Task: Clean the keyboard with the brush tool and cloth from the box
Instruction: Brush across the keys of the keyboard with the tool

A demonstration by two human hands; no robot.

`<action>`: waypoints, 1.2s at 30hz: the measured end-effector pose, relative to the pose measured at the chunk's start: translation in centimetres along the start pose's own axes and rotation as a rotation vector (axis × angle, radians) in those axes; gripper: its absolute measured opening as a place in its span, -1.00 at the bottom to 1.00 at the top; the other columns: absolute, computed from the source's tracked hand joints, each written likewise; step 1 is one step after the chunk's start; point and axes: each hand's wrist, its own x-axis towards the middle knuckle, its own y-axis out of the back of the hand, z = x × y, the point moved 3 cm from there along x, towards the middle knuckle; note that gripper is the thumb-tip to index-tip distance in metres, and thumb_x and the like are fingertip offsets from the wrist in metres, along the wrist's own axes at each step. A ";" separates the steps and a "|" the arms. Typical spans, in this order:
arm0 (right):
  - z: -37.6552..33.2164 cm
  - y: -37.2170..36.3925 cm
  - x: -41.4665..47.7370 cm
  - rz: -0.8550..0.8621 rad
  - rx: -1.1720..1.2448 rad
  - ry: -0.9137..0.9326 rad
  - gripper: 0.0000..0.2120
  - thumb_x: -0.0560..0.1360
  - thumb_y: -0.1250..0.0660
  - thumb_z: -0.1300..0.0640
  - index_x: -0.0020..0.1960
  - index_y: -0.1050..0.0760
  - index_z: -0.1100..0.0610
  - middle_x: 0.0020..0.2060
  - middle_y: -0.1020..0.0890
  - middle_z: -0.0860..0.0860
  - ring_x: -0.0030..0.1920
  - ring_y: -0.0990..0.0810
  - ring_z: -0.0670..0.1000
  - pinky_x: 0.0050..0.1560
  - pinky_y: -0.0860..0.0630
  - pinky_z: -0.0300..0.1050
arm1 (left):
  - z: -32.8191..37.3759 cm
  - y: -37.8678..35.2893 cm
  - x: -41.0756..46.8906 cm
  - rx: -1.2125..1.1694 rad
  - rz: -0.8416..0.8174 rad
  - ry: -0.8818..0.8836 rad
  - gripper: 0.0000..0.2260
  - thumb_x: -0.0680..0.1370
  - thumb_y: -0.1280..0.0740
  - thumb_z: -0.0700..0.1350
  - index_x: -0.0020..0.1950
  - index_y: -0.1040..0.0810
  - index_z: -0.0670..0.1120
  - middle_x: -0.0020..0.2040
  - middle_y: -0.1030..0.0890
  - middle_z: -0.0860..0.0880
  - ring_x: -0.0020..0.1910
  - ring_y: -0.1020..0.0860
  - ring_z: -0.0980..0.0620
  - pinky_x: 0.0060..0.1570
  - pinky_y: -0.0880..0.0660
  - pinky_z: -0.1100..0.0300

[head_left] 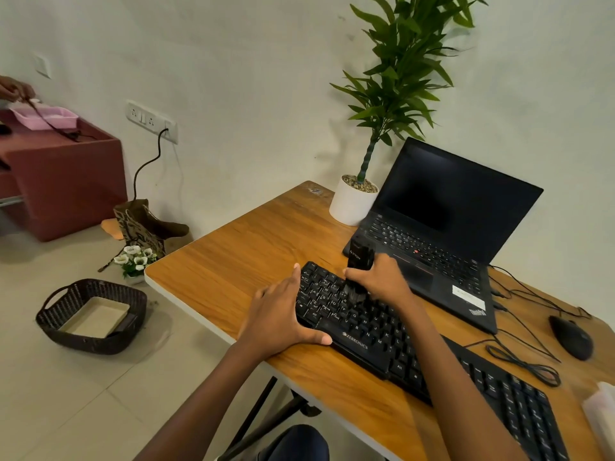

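A black keyboard lies diagonally on the wooden table. My right hand grips a black brush tool held upright, its bristles down on the keys near the keyboard's upper left part. My left hand rests on the keyboard's left end, fingers along the far corner and thumb pressed against the front edge. A dark wicker basket with a pale liner sits on the floor to the left of the table. No cloth shows in view.
An open black laptop stands behind the keyboard, a potted plant at its left. A black mouse and cables lie at the right. A white object sits at the right edge. A paper bag and flowers are on the floor.
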 end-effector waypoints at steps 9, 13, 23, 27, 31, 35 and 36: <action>-0.1 0.0 -0.3 -0.031 -0.013 0.063 -0.82 0.42 -0.43 0.11 -0.16 -0.45 0.16 -0.32 -0.57 0.00 -0.29 -0.57 -0.01 -0.39 -0.45 -0.29 | -0.1 0.0 0.0 0.002 -0.001 0.009 0.21 0.17 -0.33 0.49 0.54 0.24 -0.04 0.53 -0.13 0.03 0.48 -0.12 0.04 0.42 -0.01 0.06; 0.3 -0.4 -0.7 -0.143 0.061 0.050 -0.84 0.43 -0.42 0.11 -0.18 -0.45 0.13 -0.31 -0.60 0.04 -0.42 -0.55 -0.05 -0.46 -0.43 -0.27 | 0.1 0.0 0.0 0.006 -0.002 -0.004 0.20 0.18 -0.32 0.49 0.54 0.24 -0.04 0.53 -0.13 0.03 0.48 -0.12 0.05 0.42 -0.02 0.06; 0.5 -0.3 -0.9 -0.140 0.111 0.054 -0.83 0.43 -0.42 0.11 -0.18 -0.46 0.15 -0.33 -0.59 0.05 -0.48 -0.49 -0.07 -0.49 -0.41 -0.29 | 0.1 0.1 -0.1 0.010 0.002 -0.011 0.19 0.19 -0.31 0.49 0.54 0.23 -0.06 0.53 -0.11 0.03 0.48 -0.11 0.05 0.41 -0.01 0.07; 0.5 0.0 -0.5 -0.050 0.078 0.044 -0.84 0.42 -0.43 0.09 -0.19 -0.45 0.09 -0.31 -0.58 0.00 -0.39 -0.52 -0.09 -0.46 -0.42 -0.33 | 0.0 0.1 -0.1 0.012 0.004 -0.009 0.19 0.19 -0.32 0.49 0.54 0.24 -0.05 0.54 -0.10 0.02 0.48 -0.11 0.05 0.41 -0.01 0.07; 0.3 -1.0 -0.7 -0.034 0.089 0.080 -0.81 0.42 -0.44 0.10 -0.25 -0.44 0.09 -0.38 -0.56 -0.01 -0.45 -0.50 -0.11 -0.50 -0.40 -0.34 | 0.1 0.1 -0.2 0.004 0.008 -0.013 0.20 0.18 -0.32 0.49 0.54 0.23 -0.05 0.53 -0.12 0.03 0.48 -0.12 0.05 0.41 -0.01 0.07; 0.2 -0.2 -0.5 -0.125 0.085 0.043 -0.83 0.43 -0.42 0.11 -0.22 -0.46 0.15 -0.36 -0.59 0.06 -0.54 -0.48 -0.09 -0.55 -0.41 -0.28 | 0.1 0.1 -0.2 0.010 0.003 -0.010 0.19 0.19 -0.32 0.48 0.54 0.24 -0.05 0.53 -0.10 0.03 0.48 -0.10 0.05 0.42 0.00 0.07; 0.1 -0.2 -0.3 -0.075 0.058 0.026 -0.82 0.43 -0.42 0.10 -0.23 -0.45 0.14 -0.36 -0.59 0.04 -0.54 -0.48 -0.10 -0.57 -0.39 -0.31 | 0.1 0.1 -0.2 0.010 0.002 -0.008 0.19 0.19 -0.32 0.48 0.54 0.24 -0.06 0.53 -0.10 0.03 0.48 -0.10 0.05 0.42 0.00 0.07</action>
